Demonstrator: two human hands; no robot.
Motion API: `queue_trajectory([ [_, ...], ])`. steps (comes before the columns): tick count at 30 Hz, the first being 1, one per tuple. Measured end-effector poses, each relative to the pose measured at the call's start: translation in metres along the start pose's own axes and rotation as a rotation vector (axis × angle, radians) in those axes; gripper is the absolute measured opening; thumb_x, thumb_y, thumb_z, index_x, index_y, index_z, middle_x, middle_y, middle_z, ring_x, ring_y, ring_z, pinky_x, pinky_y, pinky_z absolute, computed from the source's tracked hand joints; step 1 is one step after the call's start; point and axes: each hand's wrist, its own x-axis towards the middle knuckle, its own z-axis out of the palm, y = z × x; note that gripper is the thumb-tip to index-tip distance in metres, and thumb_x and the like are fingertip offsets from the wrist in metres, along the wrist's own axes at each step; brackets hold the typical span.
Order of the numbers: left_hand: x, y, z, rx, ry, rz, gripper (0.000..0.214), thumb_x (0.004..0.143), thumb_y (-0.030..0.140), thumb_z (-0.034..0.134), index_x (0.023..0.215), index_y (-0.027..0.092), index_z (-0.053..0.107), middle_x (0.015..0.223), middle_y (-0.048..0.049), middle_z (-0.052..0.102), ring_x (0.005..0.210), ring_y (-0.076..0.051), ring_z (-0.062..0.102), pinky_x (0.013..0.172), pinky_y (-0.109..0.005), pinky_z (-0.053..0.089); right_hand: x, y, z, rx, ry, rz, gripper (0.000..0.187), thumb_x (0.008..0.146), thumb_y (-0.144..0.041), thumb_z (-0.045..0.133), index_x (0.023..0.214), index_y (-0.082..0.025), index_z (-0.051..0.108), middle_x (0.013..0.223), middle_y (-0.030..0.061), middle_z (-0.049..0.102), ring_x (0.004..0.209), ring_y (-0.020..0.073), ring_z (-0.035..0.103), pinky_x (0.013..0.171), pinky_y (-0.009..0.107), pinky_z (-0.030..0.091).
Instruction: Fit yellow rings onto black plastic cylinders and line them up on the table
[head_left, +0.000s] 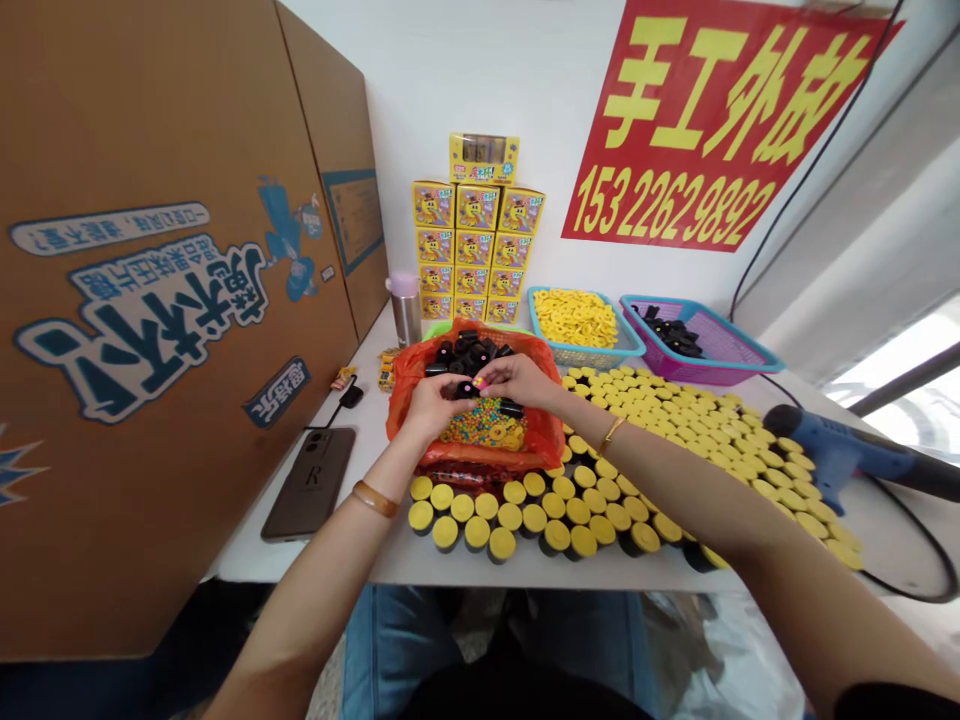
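Note:
My left hand (435, 405) and my right hand (517, 380) meet above an orange plastic bag (546, 430). A small black tube (466, 390) sits between them, gripped by my left fingers. My right fingertips press close to it, with pink and yellow specks showing there. Several more black tubes (465, 352) lie heaped in the bag's far part. Multicoloured candy beads (480, 427) fill the bag's near part. Rows of black tubes with yellow caps (510, 518) stand on the table under both forearms.
A white table (375, 540) holds a blue tray of yellow pieces (575, 318), a pink basket of black pieces (675, 330), a blue glue gun (825, 445), a phone (307, 483) and a steel flask (406, 310). Stacked yellow boxes (472, 240) stand behind. A large cardboard carton (172, 300) walls the left.

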Motion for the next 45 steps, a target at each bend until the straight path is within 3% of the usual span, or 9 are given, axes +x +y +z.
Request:
queue_trajectory([
  [7,0.0,-0.001,0.002,-0.02,-0.08,-0.039,0.038,0.043,0.006,0.087,0.078,0.017,0.076,0.066,0.0019,0.069,0.064,-0.014,0.062,0.065,-0.026,0.051,-0.003,-0.061,-0.001,-0.963,-0.153,-0.264,0.017,0.088,-0.013,0.061,0.096,-0.015,0.076,0.098,0.0106,0.069,0.099,0.0225,0.059,0.082,0.032,0.043],
  [12,0.001,-0.005,0.001,0.003,-0.088,-0.019,0.028,0.047,0.007,0.086,0.07,0.019,0.073,0.061,0.0027,0.066,0.061,-0.014,0.061,0.06,-0.026,0.052,0.002,-0.083,0.004,-1.271,-0.263,-0.4,0.026,0.097,-0.013,0.048,0.097,-0.012,0.074,0.1,0.0142,0.066,0.102,0.0258,0.053,0.082,0.035,0.039],
  [16,0.003,-0.006,0.001,-0.025,-0.098,-0.047,0.036,0.044,0.009,0.088,0.076,0.018,0.074,0.069,0.0007,0.071,0.065,-0.015,0.064,0.066,-0.028,0.055,0.002,-0.072,-0.004,-1.192,-0.172,-0.365,0.023,0.094,-0.013,0.051,0.099,-0.014,0.073,0.102,0.0119,0.066,0.102,0.0243,0.056,0.08,0.033,0.039],
  [22,0.003,-0.006,0.0,0.014,0.022,-0.047,0.041,0.042,0.015,0.088,0.08,0.015,0.073,0.072,0.0002,0.07,0.068,-0.014,0.062,0.073,-0.03,0.051,-0.014,-0.024,-0.001,-0.947,-0.151,0.008,0.019,0.086,-0.026,0.07,0.1,-0.014,0.073,0.084,0.0071,0.07,0.077,0.0173,0.061,0.066,0.025,0.037],
  [25,0.002,-0.005,0.0,0.028,0.033,-0.031,0.041,0.044,0.018,0.088,0.082,0.014,0.072,0.074,-0.0007,0.07,0.071,-0.015,0.062,0.075,-0.031,0.05,-0.022,-0.01,0.007,-0.894,-0.215,-0.037,0.027,0.079,-0.034,0.078,0.096,-0.013,0.074,0.092,0.0102,0.07,0.085,0.0194,0.062,0.07,0.025,0.038],
  [30,0.0,-0.004,0.0,0.03,0.024,-0.017,0.042,0.045,0.021,0.088,0.083,0.014,0.072,0.076,-0.001,0.07,0.072,-0.015,0.062,0.075,-0.031,0.049,-0.026,-0.006,0.012,-0.866,-0.391,-0.018,0.006,0.074,-0.015,0.076,0.08,-0.014,0.075,0.085,0.0072,0.071,0.082,0.0189,0.062,0.071,0.025,0.04],
  [39,-0.003,-0.004,0.002,-0.02,0.0,-0.056,0.047,0.045,0.026,0.089,0.087,0.014,0.07,0.074,-0.0003,0.067,0.068,-0.014,0.06,0.066,-0.029,0.051,-0.025,-0.012,0.017,-0.778,-0.465,0.145,0.009,0.068,-0.007,0.075,0.072,-0.014,0.07,0.071,0.0014,0.068,0.066,0.0128,0.058,0.059,0.022,0.036],
  [42,-0.002,-0.006,0.001,-0.011,0.01,-0.04,0.044,0.049,0.026,0.088,0.087,0.014,0.071,0.074,-0.0006,0.068,0.068,-0.015,0.061,0.066,-0.03,0.051,-0.025,-0.012,0.013,-0.606,-0.358,0.17,0.014,0.064,-0.007,0.078,0.068,-0.014,0.066,0.064,-0.0018,0.063,0.059,0.0101,0.053,0.057,0.021,0.036],
  [45,0.0,-0.008,0.0,0.077,0.013,0.042,0.04,0.054,0.023,0.085,0.091,0.015,0.073,0.08,-0.0029,0.071,0.073,-0.016,0.063,0.073,-0.032,0.052,-0.023,-0.013,0.001,-0.308,-0.083,0.128,0.016,0.064,-0.016,0.08,0.068,-0.015,0.064,0.061,-0.0027,0.061,0.059,0.0099,0.053,0.058,0.022,0.04],
])
